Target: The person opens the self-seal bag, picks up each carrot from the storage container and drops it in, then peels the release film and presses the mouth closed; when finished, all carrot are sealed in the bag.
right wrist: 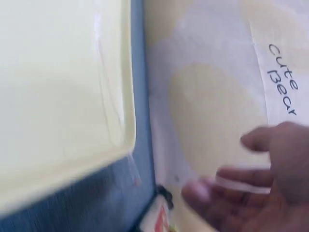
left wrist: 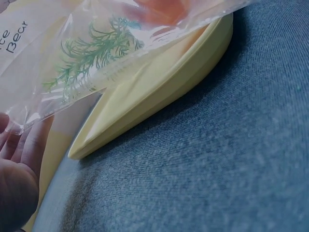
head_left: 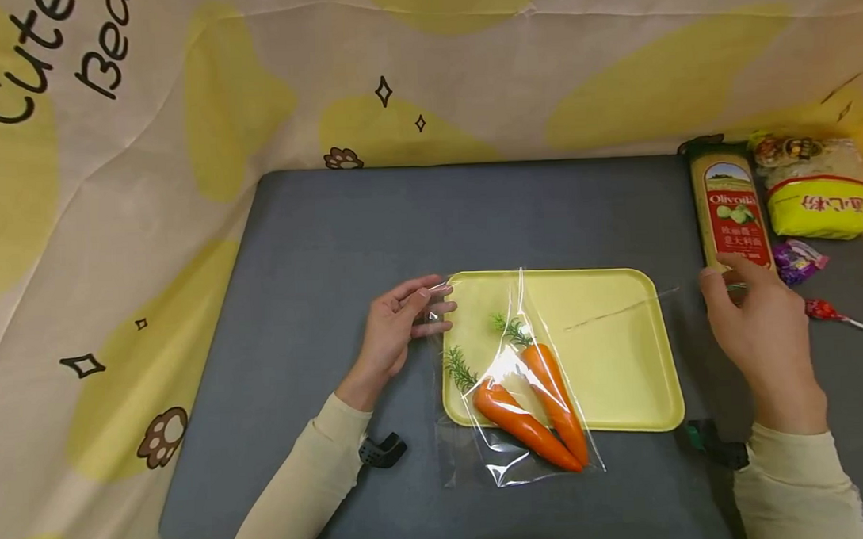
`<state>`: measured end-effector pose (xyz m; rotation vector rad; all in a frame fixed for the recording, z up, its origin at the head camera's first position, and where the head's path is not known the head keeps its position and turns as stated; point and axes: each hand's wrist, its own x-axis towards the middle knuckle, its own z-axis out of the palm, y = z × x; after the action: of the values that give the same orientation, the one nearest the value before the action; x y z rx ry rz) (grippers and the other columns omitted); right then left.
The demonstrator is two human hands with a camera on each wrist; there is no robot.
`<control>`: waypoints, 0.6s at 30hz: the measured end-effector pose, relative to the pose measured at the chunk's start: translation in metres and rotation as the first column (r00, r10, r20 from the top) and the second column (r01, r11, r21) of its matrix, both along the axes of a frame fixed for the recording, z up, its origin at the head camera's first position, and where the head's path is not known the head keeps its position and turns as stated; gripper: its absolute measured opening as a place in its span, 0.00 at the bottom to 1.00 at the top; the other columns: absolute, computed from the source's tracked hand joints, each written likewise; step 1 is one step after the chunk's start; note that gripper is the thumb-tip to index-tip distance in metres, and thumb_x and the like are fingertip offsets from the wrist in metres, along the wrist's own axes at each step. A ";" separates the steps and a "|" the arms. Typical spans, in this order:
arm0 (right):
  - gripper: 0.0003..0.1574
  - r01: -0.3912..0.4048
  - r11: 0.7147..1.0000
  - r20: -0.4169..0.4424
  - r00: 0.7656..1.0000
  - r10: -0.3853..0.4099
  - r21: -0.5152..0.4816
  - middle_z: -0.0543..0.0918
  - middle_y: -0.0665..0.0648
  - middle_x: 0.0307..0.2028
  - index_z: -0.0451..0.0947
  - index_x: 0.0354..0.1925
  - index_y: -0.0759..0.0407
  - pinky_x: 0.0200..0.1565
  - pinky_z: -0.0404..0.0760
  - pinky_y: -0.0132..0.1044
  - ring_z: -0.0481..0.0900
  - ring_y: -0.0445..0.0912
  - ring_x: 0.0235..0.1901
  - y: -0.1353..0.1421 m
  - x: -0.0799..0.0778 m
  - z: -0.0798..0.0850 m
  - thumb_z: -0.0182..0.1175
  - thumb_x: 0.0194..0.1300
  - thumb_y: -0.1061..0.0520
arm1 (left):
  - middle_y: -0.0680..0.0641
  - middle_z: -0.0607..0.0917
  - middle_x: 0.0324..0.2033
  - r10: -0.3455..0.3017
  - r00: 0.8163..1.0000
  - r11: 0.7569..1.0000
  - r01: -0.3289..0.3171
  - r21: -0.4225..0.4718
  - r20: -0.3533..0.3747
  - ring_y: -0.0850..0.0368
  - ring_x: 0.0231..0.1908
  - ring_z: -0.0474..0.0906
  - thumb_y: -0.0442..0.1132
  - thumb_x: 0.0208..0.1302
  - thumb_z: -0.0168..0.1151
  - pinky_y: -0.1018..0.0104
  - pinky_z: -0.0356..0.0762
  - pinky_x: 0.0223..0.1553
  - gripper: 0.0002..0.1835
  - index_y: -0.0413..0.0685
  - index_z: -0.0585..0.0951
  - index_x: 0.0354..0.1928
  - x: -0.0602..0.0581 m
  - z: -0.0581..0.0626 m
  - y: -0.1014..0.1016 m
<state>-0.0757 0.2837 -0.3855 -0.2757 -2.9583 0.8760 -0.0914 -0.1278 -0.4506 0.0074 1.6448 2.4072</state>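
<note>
Two orange carrots (head_left: 527, 426) with green leafy tops lie inside a clear plastic bag (head_left: 513, 461), across the left part of a yellow tray (head_left: 624, 374) and past its front edge. My left hand (head_left: 394, 326) pinches the bag at its upper left corner; in the left wrist view the fingers (left wrist: 36, 145) sit behind the film. To the tray's right, my right hand (head_left: 765, 333) hovers with fingers spread and nothing visible in it, near the lower end of an Olivoila pasta pack (head_left: 732, 203). A thin clear strip (head_left: 621, 306) lies over the tray's right rim.
Beside the pasta pack at the back right stands a yellow-and-clear food bag (head_left: 822, 200). A purple-wrapped candy (head_left: 798, 261) and a red lollipop (head_left: 825, 310) lie nearer. A patterned cloth (head_left: 454, 86) rises behind the grey table surface (head_left: 330, 233).
</note>
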 end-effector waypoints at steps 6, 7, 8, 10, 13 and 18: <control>0.28 -0.237 0.805 0.009 0.958 0.288 -0.543 0.77 0.64 0.50 0.69 0.63 0.59 0.41 0.82 0.30 0.82 0.43 0.41 -0.062 -0.011 -0.019 0.53 0.70 0.48 | 0.36 0.81 0.50 -0.029 0.999 0.999 0.030 0.020 -0.043 0.41 0.44 0.81 0.35 0.65 0.59 0.48 0.80 0.41 0.23 0.35 0.71 0.61 0.001 0.001 -0.002; 0.28 -0.234 0.763 0.043 0.945 0.324 -0.602 0.77 0.65 0.50 0.68 0.63 0.60 0.42 0.82 0.34 0.82 0.47 0.42 -0.073 -0.014 -0.024 0.53 0.70 0.48 | 0.36 0.81 0.50 -0.037 0.998 0.999 0.038 0.026 -0.052 0.41 0.44 0.82 0.34 0.64 0.60 0.48 0.80 0.41 0.24 0.35 0.71 0.61 0.001 0.002 -0.002; 0.29 -0.221 0.728 0.080 0.931 0.355 -0.649 0.77 0.65 0.50 0.67 0.63 0.61 0.43 0.82 0.37 0.81 0.51 0.43 -0.083 -0.019 -0.029 0.55 0.69 0.48 | 0.36 0.80 0.50 -0.046 0.997 0.998 0.048 0.032 -0.061 0.41 0.44 0.82 0.33 0.63 0.61 0.48 0.80 0.41 0.24 0.36 0.72 0.61 0.002 0.002 -0.002; 0.32 -0.185 0.694 0.148 0.908 0.391 -0.696 0.76 0.67 0.49 0.67 0.63 0.64 0.42 0.83 0.38 0.81 0.52 0.42 -0.100 -0.028 -0.038 0.56 0.68 0.47 | 0.36 0.80 0.50 -0.068 0.994 0.996 0.072 0.043 -0.082 0.41 0.43 0.82 0.30 0.62 0.60 0.47 0.80 0.42 0.24 0.37 0.71 0.61 0.003 0.002 -0.001; 0.31 -0.159 0.677 0.208 0.880 0.427 -0.718 0.78 0.66 0.48 0.69 0.60 0.65 0.40 0.83 0.36 0.82 0.50 0.38 -0.115 -0.040 -0.049 0.58 0.67 0.47 | 0.35 0.80 0.51 -0.098 0.989 0.992 0.106 0.063 -0.111 0.40 0.42 0.82 0.27 0.63 0.58 0.45 0.79 0.43 0.23 0.37 0.72 0.61 0.004 0.004 0.000; 0.24 -0.142 0.625 0.206 0.869 0.450 -0.768 0.83 0.60 0.34 0.78 0.47 0.70 0.33 0.82 0.34 0.80 0.45 0.28 -0.126 -0.051 -0.057 0.62 0.64 0.50 | 0.35 0.80 0.50 -0.108 0.985 0.990 0.119 0.075 -0.137 0.39 0.41 0.82 0.27 0.64 0.57 0.44 0.79 0.42 0.21 0.34 0.72 0.59 0.004 0.006 0.001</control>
<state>-0.1264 0.1575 -0.4425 0.0708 -2.8097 2.3181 -0.0874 -0.1266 -0.4447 0.2736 1.5508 2.4330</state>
